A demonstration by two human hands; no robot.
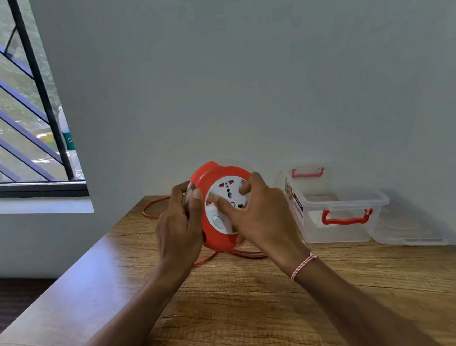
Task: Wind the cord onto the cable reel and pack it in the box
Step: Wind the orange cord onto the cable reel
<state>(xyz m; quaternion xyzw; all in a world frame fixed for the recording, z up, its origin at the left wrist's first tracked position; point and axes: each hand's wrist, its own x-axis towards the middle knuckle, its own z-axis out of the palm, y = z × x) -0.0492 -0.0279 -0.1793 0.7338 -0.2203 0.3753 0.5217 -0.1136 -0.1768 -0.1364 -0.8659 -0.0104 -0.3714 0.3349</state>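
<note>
A round orange cable reel (213, 178) with a white socket face is held upright above the wooden table (233, 305). My left hand (177, 224) grips its left rim, thumb on the front. My right hand (258, 217) lies over the white socket face, fingers spread on it. An orange cord (152, 207) loops on the table behind the reel and trails out under it. A clear plastic box (335, 210) with red handles stands open to the right of the reel, against the wall.
The box's clear lid (411, 231) lies flat on the table right of the box. The wall runs close behind. A barred window (10, 123) is at the left. The table's left edge drops to a dark floor.
</note>
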